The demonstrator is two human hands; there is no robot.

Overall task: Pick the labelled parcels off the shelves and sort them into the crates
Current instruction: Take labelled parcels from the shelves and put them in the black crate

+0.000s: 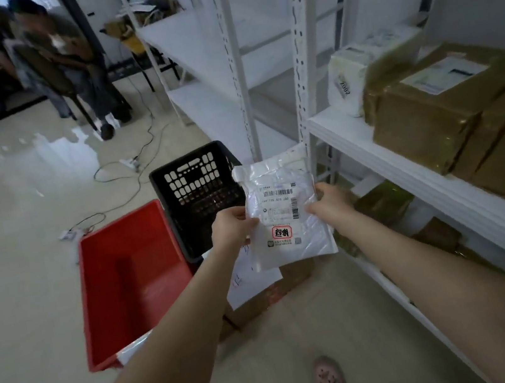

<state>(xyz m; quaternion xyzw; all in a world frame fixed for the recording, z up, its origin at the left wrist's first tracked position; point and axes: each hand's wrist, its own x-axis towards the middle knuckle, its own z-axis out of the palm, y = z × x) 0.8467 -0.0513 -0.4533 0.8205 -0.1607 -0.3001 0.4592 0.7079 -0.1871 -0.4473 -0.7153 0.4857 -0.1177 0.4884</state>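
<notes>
A white plastic mailer parcel (284, 212) with a barcode label and a red stamp hangs in front of me, label up. My left hand (232, 227) pinches its left edge and my right hand (328, 197) pinches its right edge. Below and to the left stand a red crate (132, 276) and, behind it, a black slotted crate (197, 186), both on the floor. Brown taped cardboard parcels (449, 104) and a white parcel (348, 76) lie on the white shelf (405, 163) at my right.
More brown parcels (382, 204) sit on the lower shelf and a cardboard box (261, 299) with a white sheet rests on the floor under the mailer. Cables and a power strip (131, 162) trail across the wet floor. People sit at the back left.
</notes>
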